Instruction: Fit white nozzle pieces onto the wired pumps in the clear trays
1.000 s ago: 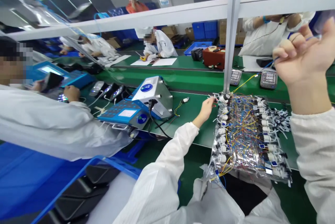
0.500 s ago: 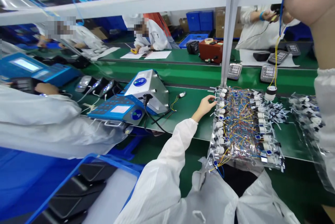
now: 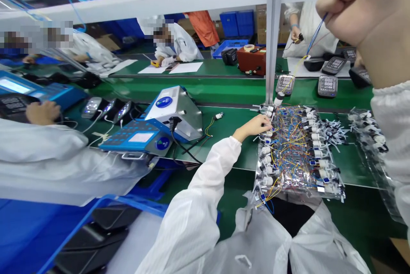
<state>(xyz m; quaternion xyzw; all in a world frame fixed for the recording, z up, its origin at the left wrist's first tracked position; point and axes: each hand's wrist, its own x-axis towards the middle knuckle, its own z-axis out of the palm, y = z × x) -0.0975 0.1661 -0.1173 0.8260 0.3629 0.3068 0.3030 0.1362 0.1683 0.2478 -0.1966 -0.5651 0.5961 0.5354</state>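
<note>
High at the upper right, my right hand (image 3: 355,13) is closed in a fist around thin wires (image 3: 316,35), blue near the hand and yellow lower down. From them hangs a small white cylinder with a dark end (image 3: 278,100), swung to the left near the metal post. My left hand (image 3: 254,126) is at the left edge of a plastic-wrapped bundle (image 3: 293,176), its fingers curled together among white cylinders. What they pinch is hidden. Rows of white cylinders with white tube ends (image 3: 266,159) line both sides, with tangled coloured wires (image 3: 290,137) between them.
A metal post (image 3: 272,30) rises behind the bundle. Display units (image 3: 327,86) stand beyond. Loose black-and-white pieces (image 3: 335,132) and another bagged batch (image 3: 368,129) lie rightward. Blue-and-silver testers (image 3: 173,109) and a co-worker's hand (image 3: 43,112) are left; a blue crate (image 3: 105,199) is lower left.
My left hand has moved right over the bundle's edge, its fingers drawing in. My right hand has shifted left; the hanging cylinder has swung left from the bundle's right side toward the post.
</note>
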